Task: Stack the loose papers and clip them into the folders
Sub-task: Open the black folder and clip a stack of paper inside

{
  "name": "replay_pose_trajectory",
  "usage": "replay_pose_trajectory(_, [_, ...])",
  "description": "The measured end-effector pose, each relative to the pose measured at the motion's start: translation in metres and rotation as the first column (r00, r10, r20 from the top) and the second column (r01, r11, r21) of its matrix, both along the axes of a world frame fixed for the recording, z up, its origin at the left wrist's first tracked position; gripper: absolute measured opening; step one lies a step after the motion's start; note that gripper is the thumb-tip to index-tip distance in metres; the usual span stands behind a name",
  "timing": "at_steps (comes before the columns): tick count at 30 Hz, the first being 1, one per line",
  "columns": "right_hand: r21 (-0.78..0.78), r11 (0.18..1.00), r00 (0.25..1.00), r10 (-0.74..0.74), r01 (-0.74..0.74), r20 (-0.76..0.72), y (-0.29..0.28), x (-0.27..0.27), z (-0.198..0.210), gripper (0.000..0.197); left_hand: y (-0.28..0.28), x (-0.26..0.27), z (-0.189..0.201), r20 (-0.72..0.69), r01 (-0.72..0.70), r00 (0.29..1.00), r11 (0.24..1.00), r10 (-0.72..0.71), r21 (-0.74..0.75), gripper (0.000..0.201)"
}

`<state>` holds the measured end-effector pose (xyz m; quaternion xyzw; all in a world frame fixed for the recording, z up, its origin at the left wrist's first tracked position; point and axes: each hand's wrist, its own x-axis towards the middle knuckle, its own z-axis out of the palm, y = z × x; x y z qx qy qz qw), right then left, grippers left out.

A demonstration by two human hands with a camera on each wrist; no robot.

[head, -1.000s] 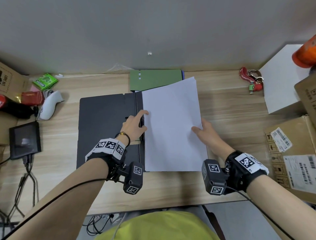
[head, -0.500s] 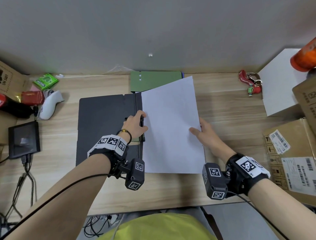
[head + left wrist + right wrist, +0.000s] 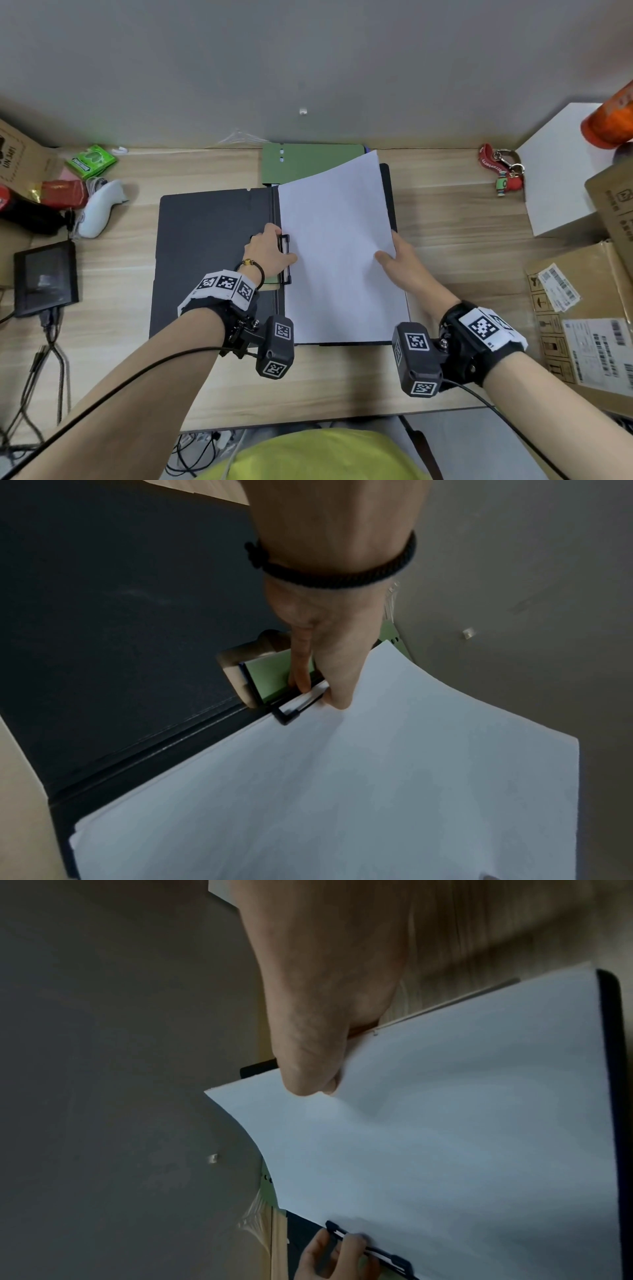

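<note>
Since the earlier frames the left hand (image 3: 270,255) has curled from a pointing finger onto the black clip (image 3: 285,259) at the spine of the black folder (image 3: 205,246), and the paper stack (image 3: 337,250) has swung its far right corner up off the folder's right leaf. The left fingers (image 3: 337,674) now grip the clip's lever, thumb and forefinger on either side of it. The right hand (image 3: 399,265) pinches the stack's right edge, thumb on top, the other fingers hidden beneath. The stack lies on the right leaf with its left edge against the clip; whether that edge sits under the clip bar cannot be told. A green folder (image 3: 308,162) lies on the desk (image 3: 342,383) behind, partly under the black one.

Risks, as judged from this pose: the lifted, bowed corner may let the sheets fan and slide apart; the clip may close on a skewed edge or catch only the top sheets; a released lever may snap onto the left fingertips or crease the paper.
</note>
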<state>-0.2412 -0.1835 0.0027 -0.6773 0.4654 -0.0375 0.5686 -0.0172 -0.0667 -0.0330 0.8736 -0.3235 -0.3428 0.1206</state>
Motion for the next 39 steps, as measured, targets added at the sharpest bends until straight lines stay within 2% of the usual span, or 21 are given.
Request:
replay_pose_trajectory(4, [0.027, 1.000, 1.000, 0.006, -0.005, -0.025, 0.000, 0.001, -0.005, 0.056, 0.000, -0.002, 0.000, 0.006, -0.027, 1.000, 0.999, 0.027, -0.025, 0.066])
replay_pose_trajectory(8, [-0.001, 0.977, 0.976, -0.214, 0.214, 0.035, 0.008, 0.003, -0.002, 0.064, 0.000, -0.002, -0.001, 0.015, -0.050, 0.999, 0.997, 0.051, -0.053, 0.064])
replay_pose_trajectory(10, [-0.038, 0.964, 0.965, -0.262, 0.263, 0.026, 0.014, 0.004, 0.000, 0.061, 0.000, -0.004, -0.002, 0.020, -0.059, 0.998, 0.996, 0.061, -0.068, 0.062])
replay_pose_trajectory(16, [-0.073, 0.981, 0.978, -0.185, 0.179, -0.094, 0.013, 0.005, -0.020, 0.064, 0.001, -0.003, -0.007, 0.047, -0.057, 0.997, 0.995, 0.061, -0.087, 0.058])
replay_pose_trajectory(23, [0.085, 0.994, 0.976, -0.047, 0.066, -0.211, 0.005, -0.006, -0.022, 0.072, 0.001, -0.004, -0.014, 0.077, -0.080, 0.993, 0.995, 0.085, -0.060, 0.063])
replay_pose_trajectory(25, [0.062, 0.993, 0.966, -0.083, 0.101, -0.247, 0.004, -0.012, -0.029, 0.071, 0.004, -0.004, -0.016, 0.033, -0.081, 0.996, 0.993, 0.084, -0.081, 0.056])
replay_pose_trajectory(27, [0.036, 0.990, 0.952, -0.123, 0.139, -0.280, 0.005, -0.016, -0.034, 0.059, 0.011, 0.000, -0.015, -0.075, -0.129, 0.990, 0.981, 0.119, -0.146, 0.043])
replay_pose_trajectory(30, [0.145, 0.980, 0.970, -0.106, 0.139, -0.219, 0.011, -0.009, -0.036, 0.030, 0.032, 0.016, -0.014, -0.130, -0.242, 0.968, 0.942, 0.216, -0.231, 0.031])
replay_pose_trajectory(33, [0.297, 0.946, 0.986, -0.092, 0.130, -0.138, 0.024, 0.012, -0.032, 0.024, 0.073, 0.047, -0.020, -0.046, -0.344, 0.938, 0.910, 0.343, -0.232, 0.031])
replay_pose_trajectory(36, [0.373, 0.926, 0.996, -0.025, 0.056, -0.087, 0.042, 0.034, -0.032, 0.024, 0.128, 0.077, -0.031, 0.106, -0.446, 0.885, 0.891, 0.453, -0.088, 0.042])
replay_pose_trajectory(39, [0.435, 0.900, 0.998, 0.015, 0.011, -0.057, 0.061, 0.052, -0.036, 0.026, 0.178, 0.090, -0.041, 0.074, -0.560, 0.827, 0.828, 0.557, 0.033, 0.059])
